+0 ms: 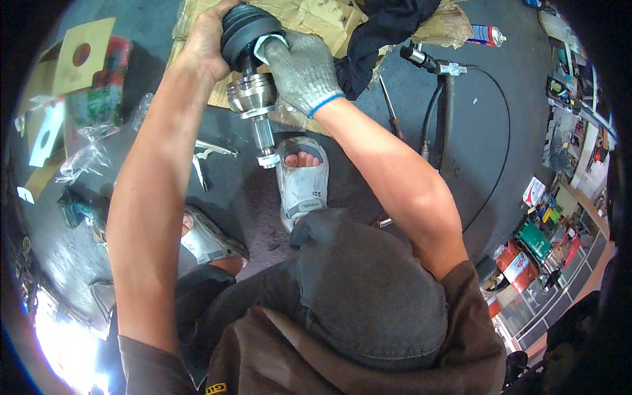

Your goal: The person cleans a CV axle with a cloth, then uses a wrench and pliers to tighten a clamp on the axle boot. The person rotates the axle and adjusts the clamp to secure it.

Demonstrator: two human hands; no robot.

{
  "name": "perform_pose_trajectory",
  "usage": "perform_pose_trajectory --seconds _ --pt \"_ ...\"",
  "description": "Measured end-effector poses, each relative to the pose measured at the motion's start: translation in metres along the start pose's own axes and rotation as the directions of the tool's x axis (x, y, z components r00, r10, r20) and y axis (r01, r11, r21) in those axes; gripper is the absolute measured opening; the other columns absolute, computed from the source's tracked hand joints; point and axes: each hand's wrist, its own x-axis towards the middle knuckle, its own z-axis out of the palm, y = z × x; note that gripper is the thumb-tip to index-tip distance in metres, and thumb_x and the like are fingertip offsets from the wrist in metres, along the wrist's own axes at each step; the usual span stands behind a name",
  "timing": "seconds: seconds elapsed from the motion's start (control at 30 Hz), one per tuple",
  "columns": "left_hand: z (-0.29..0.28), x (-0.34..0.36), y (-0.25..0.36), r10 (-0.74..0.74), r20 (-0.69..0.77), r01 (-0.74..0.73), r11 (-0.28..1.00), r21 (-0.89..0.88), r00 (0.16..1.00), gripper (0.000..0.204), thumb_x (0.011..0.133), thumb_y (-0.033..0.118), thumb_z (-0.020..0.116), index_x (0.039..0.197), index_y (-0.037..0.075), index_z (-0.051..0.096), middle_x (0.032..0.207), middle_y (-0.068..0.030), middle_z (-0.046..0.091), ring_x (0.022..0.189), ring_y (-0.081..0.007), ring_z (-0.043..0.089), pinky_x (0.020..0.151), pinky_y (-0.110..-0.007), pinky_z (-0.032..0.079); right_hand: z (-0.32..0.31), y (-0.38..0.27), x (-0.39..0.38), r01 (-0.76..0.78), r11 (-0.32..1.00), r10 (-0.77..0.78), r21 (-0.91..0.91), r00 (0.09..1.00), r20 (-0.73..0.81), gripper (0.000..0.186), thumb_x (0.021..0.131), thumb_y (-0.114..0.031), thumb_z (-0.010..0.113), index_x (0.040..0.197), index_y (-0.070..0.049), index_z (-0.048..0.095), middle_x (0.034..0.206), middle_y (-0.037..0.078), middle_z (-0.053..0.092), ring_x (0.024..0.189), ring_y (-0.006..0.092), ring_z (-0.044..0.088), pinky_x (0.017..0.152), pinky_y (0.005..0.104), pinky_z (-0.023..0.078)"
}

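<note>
A CV axle (252,95) hangs at the upper middle, its splined metal end pointing down toward my right foot. Its ribbed black rubber boot (249,29) sits above the shiny joint housing. My bare left hand (209,41) is closed around the boot's left side, some fingers hidden behind it. My right hand (301,71), in a grey knitted glove with a blue cuff, is closed at the boot's lower right edge. A small pale piece (268,46), maybe cloth, shows by its thumb; I cannot tell what it is. The right fingertips are mostly hidden.
Flattened cardboard (322,20) and a dark cloth (388,39) lie beyond my hands. Locking pliers (214,149) rest on the floor at left, near opened cartons (82,56). To the right are a screwdriver (390,108), a hose tool (447,69), a spray can (487,35) and cluttered shelving (536,240).
</note>
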Motion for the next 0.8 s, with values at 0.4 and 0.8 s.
perform_pose_trajectory --seconds 0.4,0.8 --pt "0.004 -0.003 -0.001 0.07 0.05 -0.069 0.997 -0.03 0.996 0.038 0.109 0.04 0.053 0.106 0.006 0.071 0.093 -0.0116 0.079 0.08 -0.0248 0.078 0.078 -0.042 0.066 -0.018 -0.01 -0.006 -0.033 0.95 0.08 -0.31 0.986 0.143 0.047 0.1 -0.04 0.053 0.097 0.001 0.074 0.094 0.028 0.072 0.094 0.0476 0.07 0.086 0.0559 0.054" --pt "0.006 -0.003 -0.003 0.089 0.002 -0.089 0.996 0.0 0.996 0.042 0.11 0.041 0.049 0.105 0.005 0.07 0.092 -0.0124 0.078 0.079 -0.0255 0.077 0.079 -0.042 0.066 -0.036 0.016 -0.003 0.335 0.898 -0.238 -0.285 0.915 0.326 0.038 0.103 -0.038 0.062 0.101 0.0 0.069 0.092 0.024 0.07 0.088 0.0445 0.07 0.076 0.0538 0.053"
